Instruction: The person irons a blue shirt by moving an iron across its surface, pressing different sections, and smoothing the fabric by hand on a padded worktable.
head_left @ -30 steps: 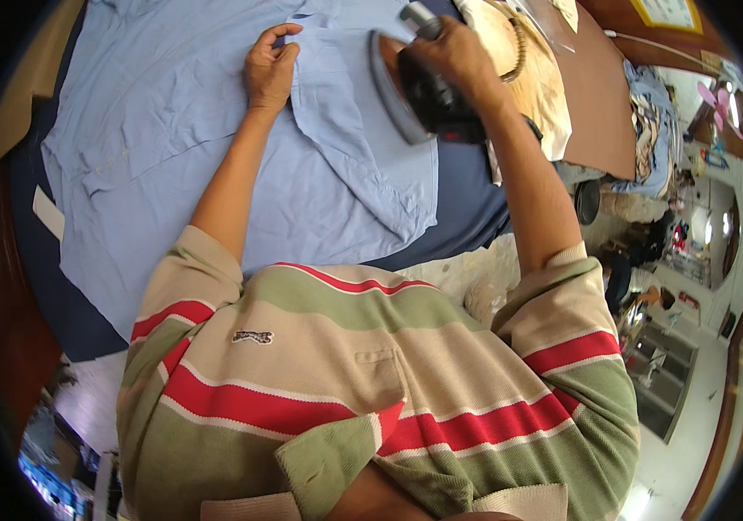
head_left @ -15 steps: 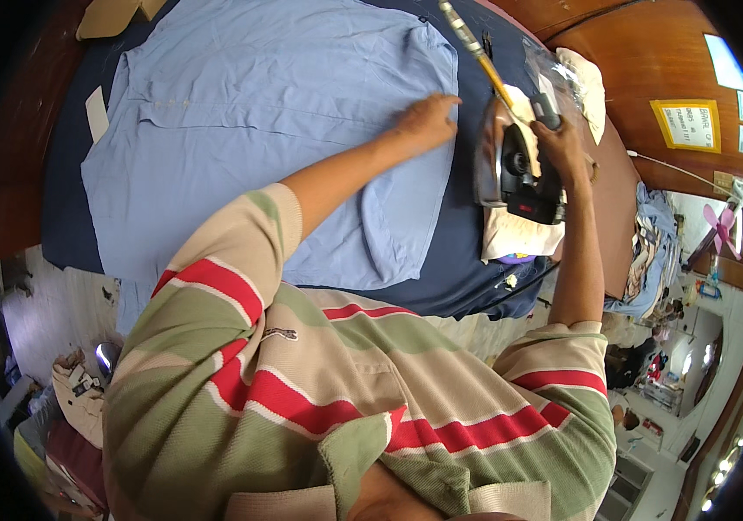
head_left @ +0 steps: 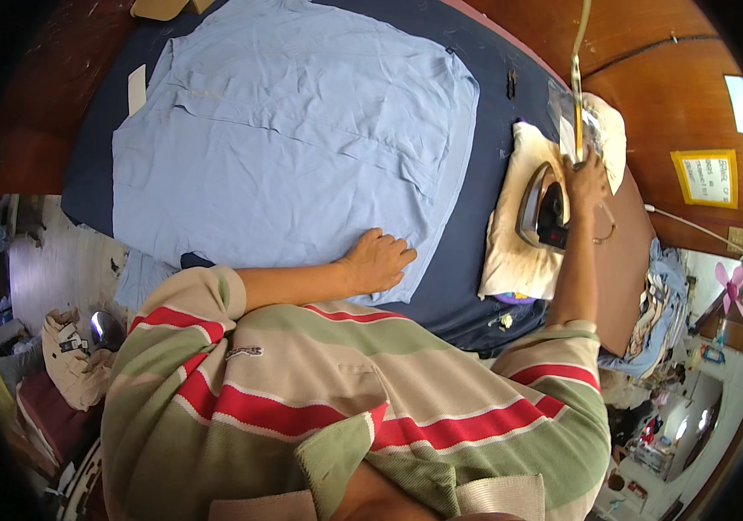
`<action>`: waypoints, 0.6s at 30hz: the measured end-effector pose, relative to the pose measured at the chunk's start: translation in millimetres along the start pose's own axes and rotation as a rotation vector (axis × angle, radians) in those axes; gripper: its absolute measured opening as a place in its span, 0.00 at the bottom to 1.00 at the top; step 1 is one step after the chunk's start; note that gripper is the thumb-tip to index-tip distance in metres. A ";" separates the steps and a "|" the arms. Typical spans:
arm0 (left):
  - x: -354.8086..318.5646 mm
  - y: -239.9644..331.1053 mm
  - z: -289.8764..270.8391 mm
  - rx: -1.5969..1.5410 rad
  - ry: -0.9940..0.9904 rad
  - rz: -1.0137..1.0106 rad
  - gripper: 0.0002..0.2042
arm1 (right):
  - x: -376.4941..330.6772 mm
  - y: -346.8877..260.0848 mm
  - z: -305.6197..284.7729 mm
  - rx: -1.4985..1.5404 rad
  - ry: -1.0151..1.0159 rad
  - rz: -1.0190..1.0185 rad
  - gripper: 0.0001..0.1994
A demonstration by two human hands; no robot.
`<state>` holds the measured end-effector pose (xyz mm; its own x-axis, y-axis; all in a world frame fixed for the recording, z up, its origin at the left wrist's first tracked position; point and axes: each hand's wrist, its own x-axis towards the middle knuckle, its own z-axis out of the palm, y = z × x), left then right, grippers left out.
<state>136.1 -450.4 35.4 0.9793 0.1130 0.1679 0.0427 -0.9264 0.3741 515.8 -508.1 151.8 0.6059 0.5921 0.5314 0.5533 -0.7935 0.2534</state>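
Note:
A light blue shirt (head_left: 276, 165) lies spread over a dark blue cloth (head_left: 449, 260), with creases across it. On the shirt's near right part rests my left hand (head_left: 378, 262), its fingers bent in against the fabric. To the right, an iron (head_left: 548, 208) sits on a folded cream cloth pad (head_left: 515, 182), its metal soleplate edge facing left. My right hand (head_left: 587, 181) is closed around the iron's handle, which the fingers mostly hide. A yellowish cord or hose (head_left: 577, 95) rises from near that hand.
Behind the iron lie clear plastic and a cream bundle (head_left: 606, 139). Small dark snips (head_left: 511, 84) rest on the blue cloth. A white card (head_left: 137, 89) lies by the shirt's left edge. Clothes (head_left: 658, 295) are heaped at the right, near a pink fan (head_left: 727, 282).
The iron has come down onto the cream pad with my right hand still on it. My left hand has moved from the shirt's right edge toward me.

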 end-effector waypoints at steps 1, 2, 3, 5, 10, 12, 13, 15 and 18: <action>1.5 -0.2 -1.4 0.031 -0.004 0.007 0.15 | 3.6 -17.0 9.8 0.047 -0.084 -0.002 0.25; 0.9 2.2 -2.9 0.052 -0.012 0.018 0.15 | 7.1 -28.4 33.8 0.357 -0.089 -0.115 0.24; -1.5 4.4 -4.3 0.078 -0.023 0.006 0.15 | 1.1 -64.1 48.9 0.557 -0.183 -0.116 0.21; -5.4 7.1 -11.3 0.090 -0.049 -0.013 0.15 | -1.7 -124.8 70.8 0.812 -0.489 -0.119 0.22; -17.0 8.6 -13.9 0.098 -0.042 -0.140 0.15 | 24.9 -201.8 108.0 0.760 -0.437 0.166 0.23; -21.3 8.1 -19.5 0.087 0.134 -0.169 0.16 | 38.7 -206.4 118.4 0.757 -0.479 0.280 0.22; -24.3 7.8 -19.9 0.126 0.151 -0.203 0.17 | 42.3 -205.3 118.8 0.754 -0.528 0.195 0.20; -28.9 7.9 -17.8 0.193 0.181 -0.262 0.18 | 45.5 -210.2 118.9 0.736 -0.513 0.059 0.17; -34.4 10.3 -9.8 0.189 -0.023 -0.341 0.20 | 58.0 -220.5 119.6 0.805 -0.331 -0.002 0.17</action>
<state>100.9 -460.3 42.4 0.9069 0.4193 0.0415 0.3997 -0.8874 0.2298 497.3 -282.0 30.0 0.6703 0.7032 0.2371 0.7148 -0.5260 -0.4610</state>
